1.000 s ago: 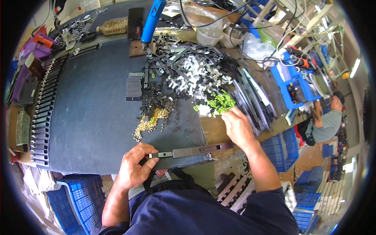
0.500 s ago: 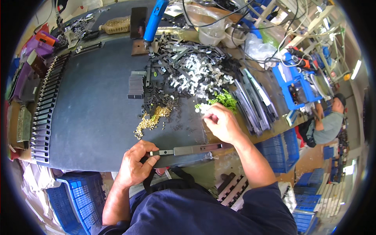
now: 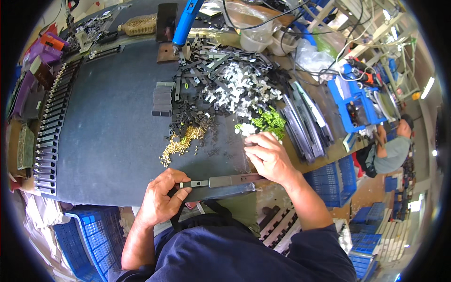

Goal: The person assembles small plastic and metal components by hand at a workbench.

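Observation:
Near the table's front edge, my left hand [image 3: 164,196] is closed with thumb and fingers around the left end of a long grey metal bar [image 3: 227,181]. That bar lies sideways, with a narrower holed piece at the held end and a wider sleeve along the middle. My right hand [image 3: 272,159] is above the bar's right part, fingertips pinched together; whatever is in the pinch is too small to make out. Just beyond those fingertips lie small white round pieces [image 3: 246,129] and a heap of bright green clips [image 3: 271,120].
Small brass parts [image 3: 181,143], white pieces [image 3: 242,89] and dark metal strips [image 3: 221,58] lie heaped on the table. A blue electric screwdriver [image 3: 188,21] hangs overhead. Finished-looking bars [image 3: 51,131] line the left edge. Long profiles [image 3: 305,122] lie right. Another person [image 3: 394,150] sits far right.
My right hand has drawn slightly back from the white pieces toward the bar, its fingers still pinched. The left hand and the bar stay nearly in place.

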A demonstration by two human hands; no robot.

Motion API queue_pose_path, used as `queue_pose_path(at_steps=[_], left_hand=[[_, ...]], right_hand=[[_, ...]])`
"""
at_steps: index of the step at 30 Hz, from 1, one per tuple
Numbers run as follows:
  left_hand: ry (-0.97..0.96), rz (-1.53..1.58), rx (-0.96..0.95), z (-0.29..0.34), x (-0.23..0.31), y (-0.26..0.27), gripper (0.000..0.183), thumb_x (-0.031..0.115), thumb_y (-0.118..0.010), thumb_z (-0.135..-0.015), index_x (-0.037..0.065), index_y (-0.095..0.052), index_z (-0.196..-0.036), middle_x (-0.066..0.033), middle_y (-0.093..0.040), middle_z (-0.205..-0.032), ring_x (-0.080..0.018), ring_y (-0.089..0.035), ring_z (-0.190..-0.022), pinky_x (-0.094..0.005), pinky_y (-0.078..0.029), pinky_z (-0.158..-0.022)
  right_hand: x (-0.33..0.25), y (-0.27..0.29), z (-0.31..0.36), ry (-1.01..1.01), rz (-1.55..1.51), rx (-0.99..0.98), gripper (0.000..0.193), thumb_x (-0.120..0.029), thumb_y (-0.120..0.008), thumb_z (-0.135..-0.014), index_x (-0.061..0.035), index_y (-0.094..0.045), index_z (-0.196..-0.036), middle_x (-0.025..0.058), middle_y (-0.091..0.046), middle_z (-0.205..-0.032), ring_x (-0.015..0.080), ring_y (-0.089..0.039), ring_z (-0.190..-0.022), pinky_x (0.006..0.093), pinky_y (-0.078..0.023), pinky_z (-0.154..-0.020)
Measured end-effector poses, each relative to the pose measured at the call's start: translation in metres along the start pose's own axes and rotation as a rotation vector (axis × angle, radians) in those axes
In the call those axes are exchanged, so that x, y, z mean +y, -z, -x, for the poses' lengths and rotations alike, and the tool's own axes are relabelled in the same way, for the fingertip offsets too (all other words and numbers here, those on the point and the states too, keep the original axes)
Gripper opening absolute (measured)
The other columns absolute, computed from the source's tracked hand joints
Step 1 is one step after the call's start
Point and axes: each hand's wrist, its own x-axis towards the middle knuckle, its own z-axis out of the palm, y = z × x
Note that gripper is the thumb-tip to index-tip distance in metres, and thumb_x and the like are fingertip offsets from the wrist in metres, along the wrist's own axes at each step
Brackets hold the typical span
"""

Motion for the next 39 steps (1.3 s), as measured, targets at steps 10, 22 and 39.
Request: queue_pose_path(at_steps=[10,22,39], left_hand=[[0.016,0.022,-0.01,0.0,0.0,0.0,0.02,-0.002,-0.076,-0.085,0.002,-0.069,-0.104,-0.0104,-0.071,-0.101,-0.024,-0.068,-0.088,-0.035,-0.054,-0.074],[-0.005,0.021,-0.002,-0.001,-0.002,0.0,0.019,-0.002,-0.075,-0.086,0.002,-0.069,-0.103,-0.0104,-0.071,-0.1,-0.0245,-0.068,-0.088,-0.0349,-0.053,-0.074],[0.005,0.003,-0.005,-0.001,-0.002,0.0,0.017,0.0,-0.075,-0.087,0.001,-0.069,-0.103,-0.0086,-0.07,-0.1,-0.0209,-0.066,-0.083,-0.0323,-0.053,-0.072]], right_hand=[[-0.019,0.011,0.01,-0.046,-0.104,0.088,0.02,0.001,-0.077,-0.086,-0.0005,-0.076,-0.105,0.0134,-0.075,-0.09,0.0287,-0.073,-0.082,0.0372,-0.06,-0.072],[-0.032,0.021,0.028,-0.046,-0.054,-0.331,0.058,-0.019,-0.069,-0.099,0.0057,-0.05,-0.148,0.0262,-0.057,-0.149,0.04,-0.053,-0.141,0.0499,-0.039,-0.123],[-0.028,0.039,0.035,-0.1,-0.273,-0.211,0.042,-0.018,-0.077,-0.094,0.001,-0.066,-0.13,0.0226,-0.072,-0.125,0.0397,-0.07,-0.117,0.045,-0.058,-0.101]])
